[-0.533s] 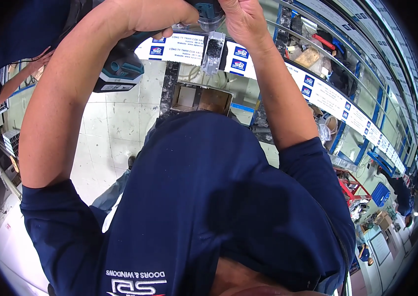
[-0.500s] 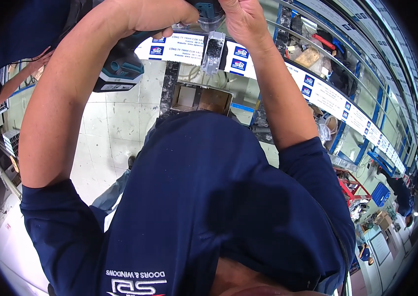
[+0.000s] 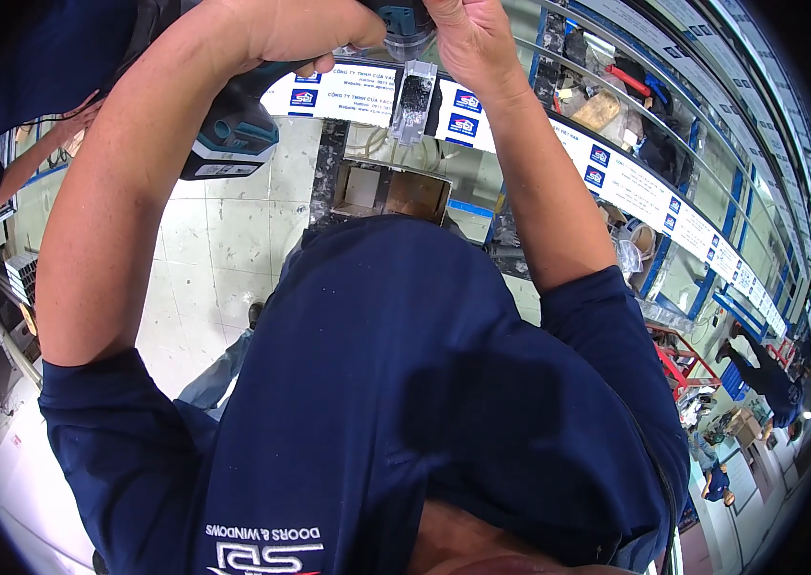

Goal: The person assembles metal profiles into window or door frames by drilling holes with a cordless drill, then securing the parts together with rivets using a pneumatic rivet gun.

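Observation:
Both my hands are at the top edge of the head view, partly cut off. My left hand (image 3: pixel 305 34) is closed around the handle of a teal-and-black cordless power tool (image 3: pixel 238 134), whose battery end hangs below my wrist. Its head, with a clear collar, is at the top edge, and its exact kind is unclear. My right hand (image 3: pixel 475 38) is beside that head, thumb and fingers drawn together; what they grip is cut off. Just below the collar, a short grey metal profile (image 3: pixel 415 103) lies across a long film-covered bar (image 3: pixel 353 94), with dark grit in its channel.
Beneath the bar is an open cardboard box (image 3: pixel 417 195). Rails and shelves with loose tools and a wooden block (image 3: pixel 597 112) run along the right. A co-worker's arm (image 3: pixel 36 153) shows at left. Further people and a red rack (image 3: pixel 688 369) are at far right.
My hands and the power tool hold nearly the same place. In the far right background, a person in dark clothes has come further into view, and another has shifted slightly.

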`<state>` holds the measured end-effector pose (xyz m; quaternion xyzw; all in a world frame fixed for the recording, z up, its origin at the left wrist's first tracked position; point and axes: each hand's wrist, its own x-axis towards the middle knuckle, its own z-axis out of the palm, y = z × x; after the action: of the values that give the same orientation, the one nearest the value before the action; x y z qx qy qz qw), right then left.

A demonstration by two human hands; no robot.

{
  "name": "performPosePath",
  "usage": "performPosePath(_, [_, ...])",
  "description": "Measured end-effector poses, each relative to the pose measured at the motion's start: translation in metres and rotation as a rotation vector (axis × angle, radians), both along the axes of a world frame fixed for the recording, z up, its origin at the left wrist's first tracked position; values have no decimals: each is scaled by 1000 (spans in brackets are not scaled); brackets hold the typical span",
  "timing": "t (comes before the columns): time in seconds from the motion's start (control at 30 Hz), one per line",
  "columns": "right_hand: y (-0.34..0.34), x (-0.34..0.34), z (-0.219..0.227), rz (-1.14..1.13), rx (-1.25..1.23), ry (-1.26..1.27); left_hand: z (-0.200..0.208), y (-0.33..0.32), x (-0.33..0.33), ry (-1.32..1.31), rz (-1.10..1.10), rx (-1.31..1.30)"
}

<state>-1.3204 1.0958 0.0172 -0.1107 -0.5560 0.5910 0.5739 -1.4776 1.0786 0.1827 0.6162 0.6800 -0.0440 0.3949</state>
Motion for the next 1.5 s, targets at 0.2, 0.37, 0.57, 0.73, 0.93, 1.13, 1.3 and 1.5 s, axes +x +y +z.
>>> performPosePath(0.2, [1,-1,-2,-53,90,-10,4,-2,3,-11,-66,53])
performPosePath(0.37, [6,-2,-7,-83,53,-36,3,-1,6,16,-25,10])
performPosePath(0.57, [5,-3,19,-185,56,-26,2,-3,11,5,-58,15])
performPosePath(0.73, [0,-8,23,-343,-10,-30,2,-4,14,2,-181,63])
performPosePath(0.93, [0,-9,15,-398,-19,-41,1,-3,13,-2,-196,101])
performPosePath(1.13, [-2,-9,17,-398,14,-25,2,-1,13,11,-175,53])
performPosePath(1.3, [0,-11,19,-416,1,-91,0,-1,8,-49,-207,47])
performPosePath(1.5, [6,-15,10,-366,-13,-50,3,-4,9,6,-133,30])
